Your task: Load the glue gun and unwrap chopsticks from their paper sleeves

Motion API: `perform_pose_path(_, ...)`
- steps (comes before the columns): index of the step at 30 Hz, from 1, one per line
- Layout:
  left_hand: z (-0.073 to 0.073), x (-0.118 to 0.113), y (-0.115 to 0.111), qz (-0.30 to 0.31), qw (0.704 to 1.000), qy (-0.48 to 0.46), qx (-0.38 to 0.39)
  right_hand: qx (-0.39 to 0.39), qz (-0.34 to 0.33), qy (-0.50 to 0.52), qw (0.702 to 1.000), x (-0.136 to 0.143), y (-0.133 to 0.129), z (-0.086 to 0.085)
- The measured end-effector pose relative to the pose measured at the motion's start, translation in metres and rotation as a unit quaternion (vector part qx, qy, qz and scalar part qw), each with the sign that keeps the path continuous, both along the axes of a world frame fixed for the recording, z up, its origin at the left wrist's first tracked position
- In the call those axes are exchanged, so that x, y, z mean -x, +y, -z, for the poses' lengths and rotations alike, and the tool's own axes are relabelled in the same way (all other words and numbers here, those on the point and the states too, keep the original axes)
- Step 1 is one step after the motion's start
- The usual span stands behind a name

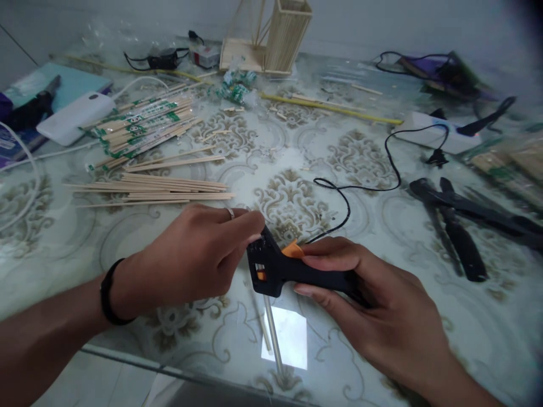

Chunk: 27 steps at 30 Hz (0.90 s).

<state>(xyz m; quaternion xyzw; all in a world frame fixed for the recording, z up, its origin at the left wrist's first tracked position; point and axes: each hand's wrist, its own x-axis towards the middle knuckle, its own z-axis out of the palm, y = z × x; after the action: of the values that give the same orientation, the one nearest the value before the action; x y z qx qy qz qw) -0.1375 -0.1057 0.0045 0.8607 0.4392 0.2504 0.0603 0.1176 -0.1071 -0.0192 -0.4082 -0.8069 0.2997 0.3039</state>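
My right hand (pixel 373 305) is wrapped round the handle of a black glue gun (pixel 271 260) with an orange trigger (pixel 292 249). A translucent glue stick (pixel 274 333) sticks out of the gun's rear, towards the table's front edge. My left hand (pixel 190 249), with a ring and a black wristband, is closed at the gun's front end. Its fingertips touch or nearly touch the black body; whether they pinch something small is hidden. Loose wooden sticks (pixel 178 188) lie beyond my left hand. A thin stick (pixel 265 333) shows beside the glue stick.
Wrapped chopsticks (pixel 144 124) and a white power bank (pixel 76 116) are at the left. A wooden stick structure (pixel 286 37) stands at the back. Pliers (pixel 458 232), a white power strip (pixel 436 133) and a black cable (pixel 392 164) lie at the right. The glass table edge (pixel 161 368) is in front.
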Motion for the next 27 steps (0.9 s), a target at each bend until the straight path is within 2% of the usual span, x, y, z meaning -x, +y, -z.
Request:
perform_pose_path(3,-0.0022,0.0033,0.0046,-0.010,1.000,-0.001,-0.013,-0.004,0.002,0.003,1.000,-0.0005,0.0001,0.0001)
perform_pose_path(9,-0.0036,0.0054,0.0051,0.016,1.000,0.004,0.005,0.015,-0.012,0.006,1.000,-0.0004,-0.0007,-0.0005)
perform_pose_path(14,-0.0064,0.0050,0.0045,0.000,1.000,0.005,0.005,0.020,0.001,0.008,1.000,0.0001,-0.0031,-0.0006)
perform_pose_path(19,-0.0049,0.0040,0.0040,0.022,0.999,-0.001,0.026,0.030,-0.003,0.007,1.000,-0.0002,-0.0049,-0.0010)
perform_pose_path(24,-0.0036,0.0044,0.0047,0.003,1.000,-0.006,0.012,0.031,0.005,0.023,0.999,0.0017,-0.0051,-0.0022)
perform_pose_path(27,-0.0035,0.0053,0.0046,0.024,1.000,-0.010,0.017,0.033,0.007,0.024,0.999,0.0027,-0.0045,-0.0031)
